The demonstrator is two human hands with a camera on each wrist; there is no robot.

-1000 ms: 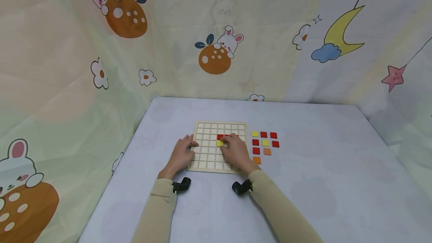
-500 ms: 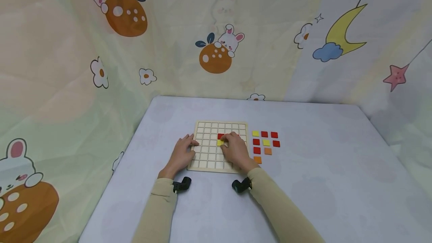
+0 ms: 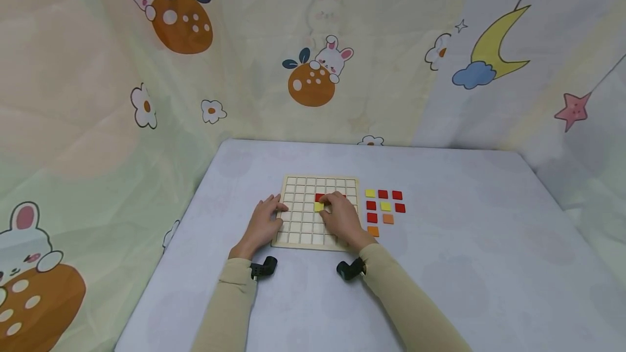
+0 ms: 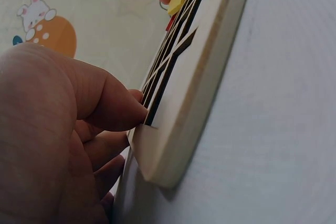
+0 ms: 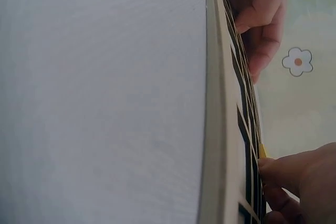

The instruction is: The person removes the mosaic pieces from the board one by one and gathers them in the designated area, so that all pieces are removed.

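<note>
A pale wooden board (image 3: 300, 227) with a square grid lies on the table. My left hand (image 3: 264, 222) rests at its left edge, fingers extended; the left wrist view shows the thumb (image 4: 123, 109) touching the board's rim. Over the right half of the board, my right hand (image 3: 340, 218) pinches a small yellow square tile (image 3: 319, 207) between thumb and fingers. In the left wrist view this yellow tile (image 4: 179, 0) looks tilted up from the grid. Just behind it sits a red tile (image 3: 319, 198); other red tiles there are mostly hidden by my right hand.
Right of the board lie several loose square tiles: red (image 3: 383, 194), yellow (image 3: 385, 206) and orange (image 3: 373, 231). The white-covered table (image 3: 455, 265) extends around them, with a patterned cloth wall (image 3: 391, 96) behind. A black camera sits on each wrist.
</note>
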